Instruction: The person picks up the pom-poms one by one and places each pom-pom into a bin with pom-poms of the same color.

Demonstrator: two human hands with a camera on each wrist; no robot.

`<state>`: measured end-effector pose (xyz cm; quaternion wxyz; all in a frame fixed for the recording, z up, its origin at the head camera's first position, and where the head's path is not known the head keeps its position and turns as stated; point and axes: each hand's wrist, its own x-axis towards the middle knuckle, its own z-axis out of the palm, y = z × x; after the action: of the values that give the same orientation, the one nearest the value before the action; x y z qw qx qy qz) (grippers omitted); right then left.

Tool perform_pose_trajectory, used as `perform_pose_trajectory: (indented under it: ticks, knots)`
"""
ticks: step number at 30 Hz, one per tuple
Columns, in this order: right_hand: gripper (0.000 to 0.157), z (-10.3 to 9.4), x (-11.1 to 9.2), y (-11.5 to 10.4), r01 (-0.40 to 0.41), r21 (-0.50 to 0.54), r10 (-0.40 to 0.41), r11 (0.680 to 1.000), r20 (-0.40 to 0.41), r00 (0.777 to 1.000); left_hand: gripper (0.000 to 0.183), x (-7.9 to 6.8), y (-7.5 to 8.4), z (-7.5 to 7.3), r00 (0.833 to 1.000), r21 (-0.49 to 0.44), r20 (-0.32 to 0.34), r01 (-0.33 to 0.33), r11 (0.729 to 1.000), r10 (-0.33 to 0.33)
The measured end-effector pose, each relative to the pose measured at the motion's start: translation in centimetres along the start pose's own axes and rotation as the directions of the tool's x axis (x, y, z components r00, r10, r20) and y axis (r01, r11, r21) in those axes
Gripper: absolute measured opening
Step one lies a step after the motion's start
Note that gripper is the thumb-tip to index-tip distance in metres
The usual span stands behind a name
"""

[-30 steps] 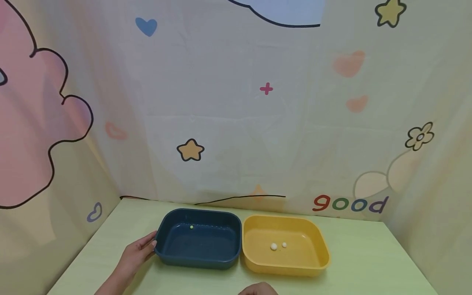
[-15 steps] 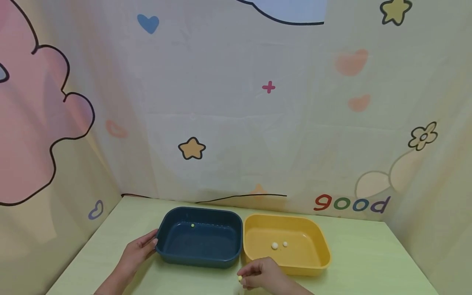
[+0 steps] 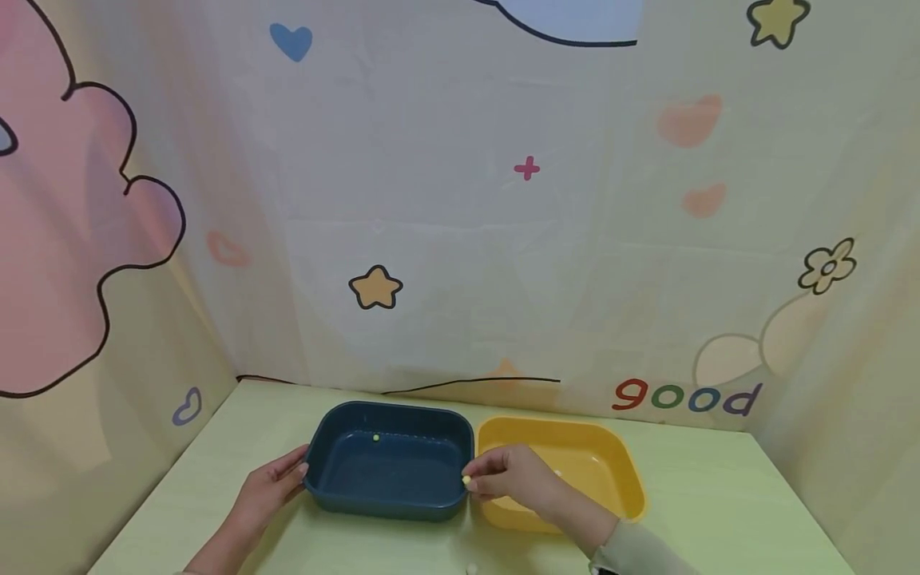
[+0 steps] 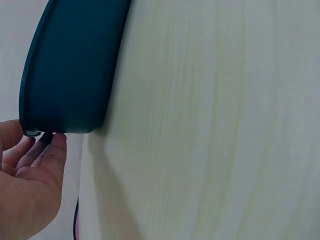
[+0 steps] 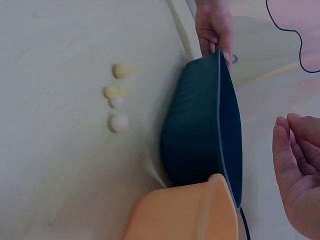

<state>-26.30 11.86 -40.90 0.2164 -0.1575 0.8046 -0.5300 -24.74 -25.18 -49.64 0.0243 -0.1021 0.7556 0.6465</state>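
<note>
**Small round yellow ball (image 3: 466, 480) beside the dark blue, rounded rectangular tray (image 3: 402, 471)**

The right hand (image 3: 513, 477) pinches the ball, thumb and fingertips together, near the tray's right rim; whether over it, I cannot tell. The left hand (image 3: 269, 489) clasps the opposite end, thumb at the rim. A light, steady clasp should suffice. Best to release low, well inside, so the ball neither bounces nor strays into the neighbouring glossy yellow tray (image 3: 604, 479).
</note>
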Motion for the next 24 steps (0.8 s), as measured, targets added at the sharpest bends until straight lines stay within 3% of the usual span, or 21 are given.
perform_pose_trajectory:
  ticks: [4, 10, 14, 24]
  knots:
    - [0.027, -0.7, 0.9, -1.3, -0.005, -0.035, 0.006, 0.999, 0.021, 1.000, 0.049, 0.1, 0.2, 0.0, 1.000, 0.003, 0.000, -0.006, 1.000, 0.006]
    - [0.025, -1.7, 2.8, -2.4, 0.056, -0.059, -0.053, 0.997, 0.038, 0.998, 0.049, 0.1, 0.2, 0.0, 1.000, 0.012, -0.006, -0.004, 1.000, 0.005]
    - [0.023, -2.1, 3.9, -2.8, 0.092, -0.129, -0.088, 0.987, 0.037, 0.995, 0.048, -0.1, 0.3, 0.1, 1.000, 0.009, -0.004, -0.007, 1.000, 0.007]
    - [0.020, -2.2, 6.7, -4.1, 0.052, -0.203, -0.046, 0.978, 0.038, 0.998, 0.048, 0.1, 0.2, 0.0, 1.000, 0.012, -0.011, -0.013, 1.000, 0.013]
